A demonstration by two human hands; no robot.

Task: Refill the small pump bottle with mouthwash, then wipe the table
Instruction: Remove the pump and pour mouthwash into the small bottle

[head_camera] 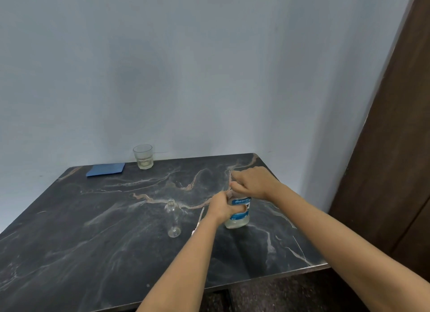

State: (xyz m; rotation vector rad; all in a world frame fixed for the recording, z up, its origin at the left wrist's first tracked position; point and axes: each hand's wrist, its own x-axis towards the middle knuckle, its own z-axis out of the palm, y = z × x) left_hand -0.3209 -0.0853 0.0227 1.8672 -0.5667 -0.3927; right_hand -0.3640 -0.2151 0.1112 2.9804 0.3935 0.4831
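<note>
1. The mouthwash bottle (239,212) stands upright on the table (93,242), toward its right side
2. The left hand (221,208) wraps the bottle's body from the left; the right hand (253,183) sits over its top
3. The small bottle (173,218) stands just left of them, apart from both hands (its neck uncapped)
4. A thin pump tube (200,215) lies on the table between the two bottles
5. Along the back edge, by the wall, a glass (143,156) stands, with a folded cloth (105,169) lying to its left

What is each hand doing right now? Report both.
Left hand: closed around the mouthwash bottle.
Right hand: closed over the bottle's top; cap hidden.
</note>
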